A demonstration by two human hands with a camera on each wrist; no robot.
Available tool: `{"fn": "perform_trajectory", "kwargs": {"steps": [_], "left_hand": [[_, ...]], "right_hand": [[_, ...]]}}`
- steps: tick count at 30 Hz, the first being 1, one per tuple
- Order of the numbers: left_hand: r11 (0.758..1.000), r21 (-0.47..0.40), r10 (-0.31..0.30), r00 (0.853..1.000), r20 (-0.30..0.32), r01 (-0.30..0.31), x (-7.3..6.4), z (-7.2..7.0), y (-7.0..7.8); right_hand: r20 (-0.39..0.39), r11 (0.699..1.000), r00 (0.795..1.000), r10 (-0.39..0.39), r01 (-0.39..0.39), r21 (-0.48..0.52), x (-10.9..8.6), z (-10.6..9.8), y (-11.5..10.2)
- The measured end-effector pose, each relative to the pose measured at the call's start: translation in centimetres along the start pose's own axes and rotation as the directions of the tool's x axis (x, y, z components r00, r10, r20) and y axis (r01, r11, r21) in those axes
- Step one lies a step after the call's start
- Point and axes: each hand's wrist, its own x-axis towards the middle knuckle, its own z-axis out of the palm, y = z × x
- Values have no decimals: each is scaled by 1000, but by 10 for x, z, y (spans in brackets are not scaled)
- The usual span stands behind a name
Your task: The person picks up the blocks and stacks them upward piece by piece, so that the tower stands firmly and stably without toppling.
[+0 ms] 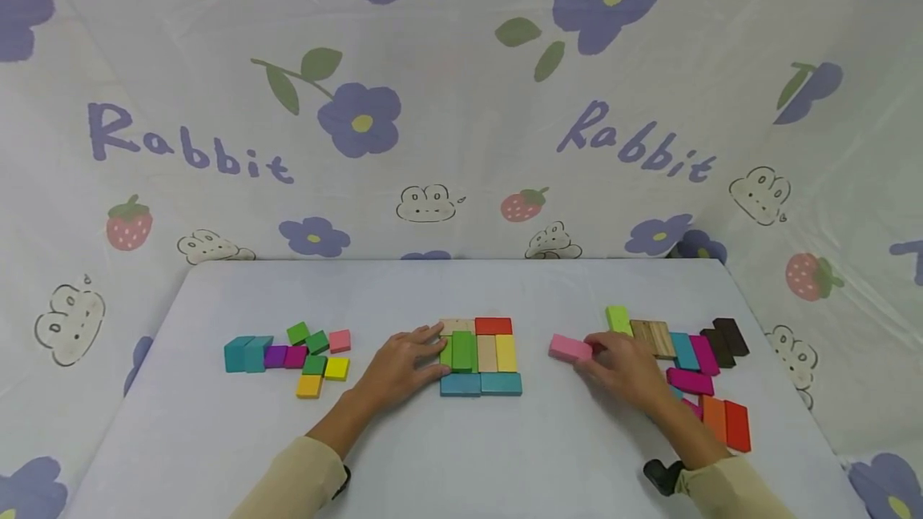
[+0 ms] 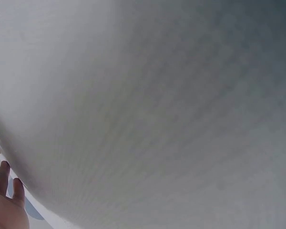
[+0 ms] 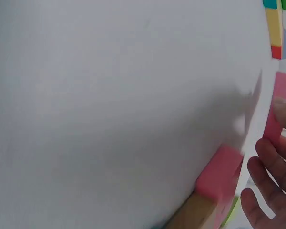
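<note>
My right hand [image 1: 626, 367] pinches a pink block [image 1: 569, 348] between thumb and fingers, right of the block arrangement in the head view. In the right wrist view, this held pink block [image 3: 275, 107] is close over the white table, and a second pink block [image 3: 220, 172] sits below it beside a wooden one. My left hand [image 1: 404, 363] rests at the left side of a rectangular arrangement, fingertips at its edge. That arrangement has a red block [image 1: 493, 326], a yellow block [image 1: 507, 352], wooden blocks, a green block [image 1: 463, 351] that looks raised, and teal blocks [image 1: 480, 384] along the front.
Small cubes, including a yellow cube [image 1: 336, 368] and teal pieces [image 1: 248, 354], lie to the left. On the right are more loose blocks: lime [image 1: 618, 319], wooden [image 1: 654, 338], magenta [image 1: 690, 381], dark brown [image 1: 731, 336] and red [image 1: 738, 426]. A patterned cloth [image 1: 447, 126] hangs behind the table.
</note>
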Motion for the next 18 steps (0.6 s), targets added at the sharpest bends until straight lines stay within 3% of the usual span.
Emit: {"fn": "perform_trajectory", "kwargs": {"steps": [6, 18], "left_hand": [[1000, -10, -2, 1000, 1, 2, 1, 1, 0], [1000, -10, 2, 1000, -3, -2, 0, 2, -2]], "right_hand": [[-18, 997, 998, 64, -64, 33, 7, 12, -27], [-45, 1000, 999, 27, -27, 3, 19, 43, -71]]}}
